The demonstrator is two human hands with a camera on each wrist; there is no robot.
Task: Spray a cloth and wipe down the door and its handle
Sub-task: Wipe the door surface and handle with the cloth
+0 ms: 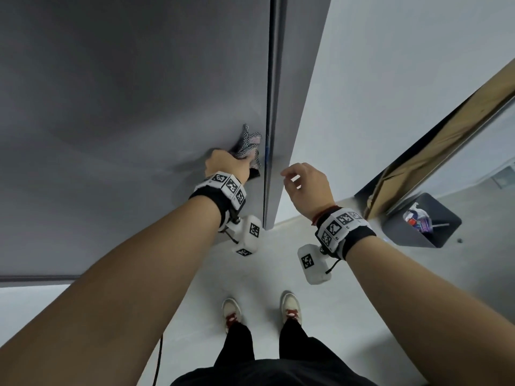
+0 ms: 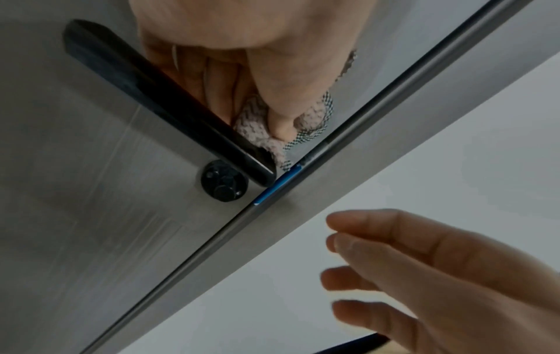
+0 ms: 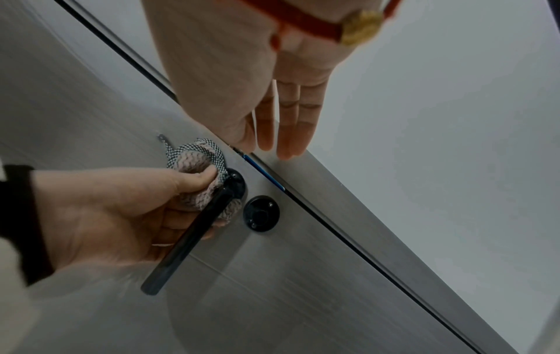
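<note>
Grey brushed-metal door point(image 1: 133, 93) is the work surface, and its black lever handle point(image 3: 194, 237) serves as the landmark for all positions below.

Nearest the viewer, white shoes with red laces point(image 1: 232, 313) stand on the pale floor point(image 1: 211, 274), below the handle. The right hand point(image 1: 306, 185) hovers to the right of the handle, past the door edge point(image 1: 274, 107); its fingers point(image 3: 291, 134) are relaxed and nearly straight, holding nothing, with the tips close to the edge strip. Contact cannot be confirmed.

At the handle, the left hand point(image 3: 115, 210) grips the checked cloth point(image 3: 200, 155) bunched around the lever at its pivot end, thumb on top and fingers curled behind the bar. A round black lock fitting point(image 3: 261, 213) sits just beside the pivot, below the cloth. A short blue strip point(image 2: 277, 185) marks the door edge near it.

Step in hand, by judgement: wiping the handle. The next move calls for sliding the cloth along the lever toward its free end with steady grip pressure, then covering the lock fitting.

Farther off, right of the handle, a dark bin point(image 1: 423, 221) on the floor holds a spray bottle point(image 1: 418, 215). Its label is too small to read; no other writing is legible.
</note>
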